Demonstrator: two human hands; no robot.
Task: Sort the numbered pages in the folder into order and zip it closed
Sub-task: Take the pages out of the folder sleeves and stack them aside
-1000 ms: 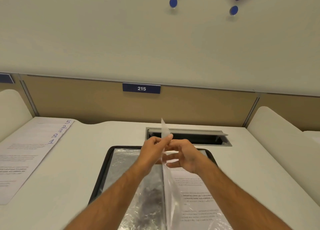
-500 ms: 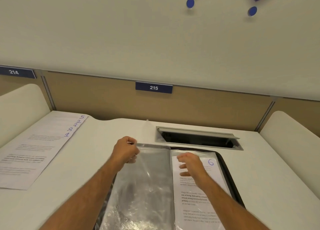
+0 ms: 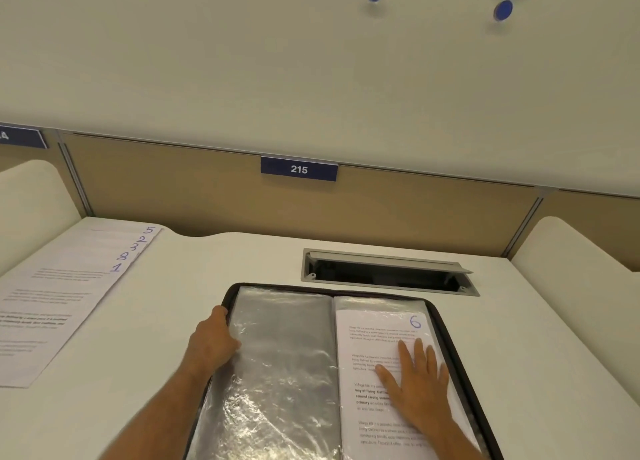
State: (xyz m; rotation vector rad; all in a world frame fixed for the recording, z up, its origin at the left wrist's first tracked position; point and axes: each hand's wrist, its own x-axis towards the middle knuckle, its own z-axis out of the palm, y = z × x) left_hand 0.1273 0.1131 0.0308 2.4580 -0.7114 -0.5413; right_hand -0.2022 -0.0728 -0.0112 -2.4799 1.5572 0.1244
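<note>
The desk [image 3: 214, 286] carries an open zip folder [image 3: 446, 324] at its near middle, black-edged, with a cable hatch [image 3: 388, 272] just beyond it toward the far edge.

Along the desk's left edge lies a fanned stack of loose pages [image 3: 59, 297]; the handwritten corner numbers read 5, 2, 3, 8, 1 from far to near.

Inside the folder, the left side shows an empty clear sleeve [image 3: 280, 355]. The right side shows a sleeve holding page 6 [image 3: 381, 335].

The right hand [image 3: 415, 387] lies flat, fingers straight, pressing on page 6. The left hand [image 3: 211, 342] rests at the folder's left rim, fingers curled over the sleeve's outer edge; whether it actually pinches the plastic cannot be told.

Judgement: the step in hand is emptying the sleeves, with sorting not yet begun and the zip open. Next move probably calls for sliding page 6 out through the sleeve's opening while the folder is held steady, then adding it to the stack.
</note>
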